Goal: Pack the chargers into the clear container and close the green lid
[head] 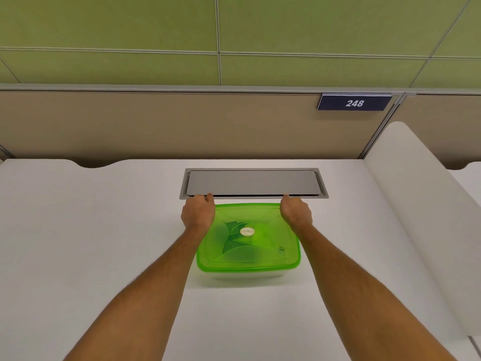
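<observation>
A translucent green lid (250,252) lies on top of the clear container (247,276) in the middle of the white desk. Dark shapes show dimly through the lid, with a round label at its centre. My left hand (198,212) is clamped over the lid's far left corner. At the far right corner my right hand (296,211) holds the lid the same way. Both hands have fingers curled over the rim. No charger lies outside the container.
A grey metal cable flap (253,182) is set into the desk just behind the container. A beige and green partition with a sign reading 248 (354,102) closes the back. A white divider (421,204) rises on the right.
</observation>
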Available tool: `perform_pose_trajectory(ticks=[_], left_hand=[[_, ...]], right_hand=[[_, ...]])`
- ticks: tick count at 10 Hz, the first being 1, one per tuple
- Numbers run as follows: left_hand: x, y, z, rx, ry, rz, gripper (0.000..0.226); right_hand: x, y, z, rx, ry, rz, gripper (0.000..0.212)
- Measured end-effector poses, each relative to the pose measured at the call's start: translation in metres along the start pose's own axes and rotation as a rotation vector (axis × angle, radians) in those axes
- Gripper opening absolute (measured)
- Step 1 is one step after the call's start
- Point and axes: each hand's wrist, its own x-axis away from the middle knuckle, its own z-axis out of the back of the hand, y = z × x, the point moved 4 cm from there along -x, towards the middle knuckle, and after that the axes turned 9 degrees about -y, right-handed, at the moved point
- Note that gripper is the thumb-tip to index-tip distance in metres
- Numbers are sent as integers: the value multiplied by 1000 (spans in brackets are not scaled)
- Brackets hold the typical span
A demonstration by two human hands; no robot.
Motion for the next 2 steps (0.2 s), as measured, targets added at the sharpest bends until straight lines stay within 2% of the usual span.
perform_pose_trajectory(ticks=[1,2], left_hand=[[1,2,3,22,-3,-16,54],[-1,9,18,51,-1,-104,52]], right_hand=[[2,-1,1,34,-19,-1,69],[6,-5,13,56,37,24,77]])
